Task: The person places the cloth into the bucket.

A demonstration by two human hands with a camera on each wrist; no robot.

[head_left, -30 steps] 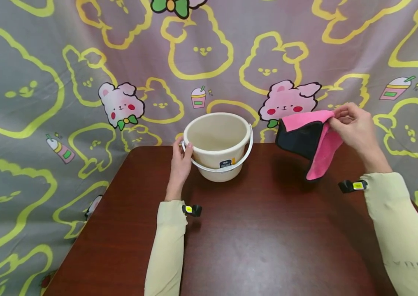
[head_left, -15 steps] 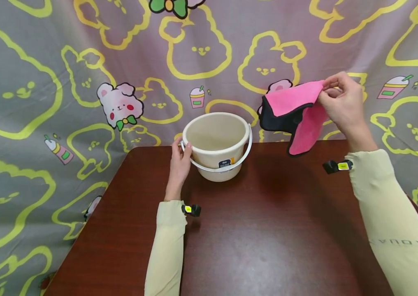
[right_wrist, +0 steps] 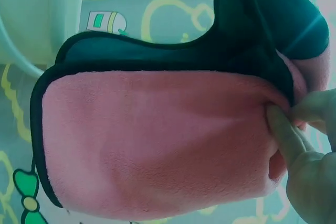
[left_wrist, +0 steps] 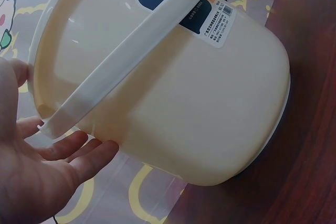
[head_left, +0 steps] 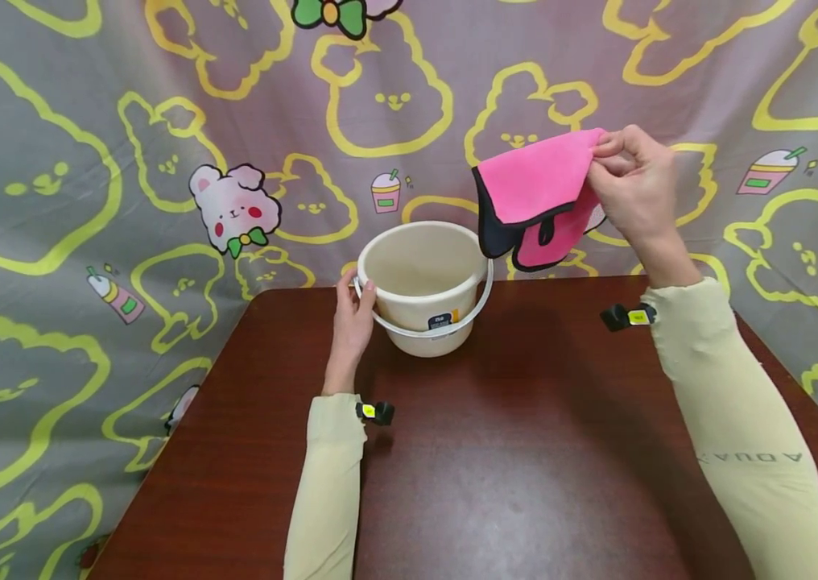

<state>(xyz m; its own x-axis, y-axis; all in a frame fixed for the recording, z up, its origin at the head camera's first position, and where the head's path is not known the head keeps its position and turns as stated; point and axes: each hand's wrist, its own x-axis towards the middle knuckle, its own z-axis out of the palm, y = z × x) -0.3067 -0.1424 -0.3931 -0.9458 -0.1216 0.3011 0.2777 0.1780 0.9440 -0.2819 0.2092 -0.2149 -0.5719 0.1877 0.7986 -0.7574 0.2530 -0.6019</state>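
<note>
A cream bucket with a white handle stands upright near the table's far edge. My left hand holds its left rim, thumb at the rim; in the left wrist view the fingers lie along the outer wall, close to the handle's end. Up in the air, right of the bucket, my right hand pinches a pink cloth with black edging between thumb and fingers. The cloth hangs folded over, its left corner near the bucket's right rim. Its dark reverse side shows in the right wrist view.
The dark red-brown table spreads below both arms. Close behind it hangs a patterned curtain with yellow outlines and cartoon animals, which also runs down the left side.
My right hand has carried the pink cloth up and to the left, toward the bucket. The left hand and the bucket stay in place.
</note>
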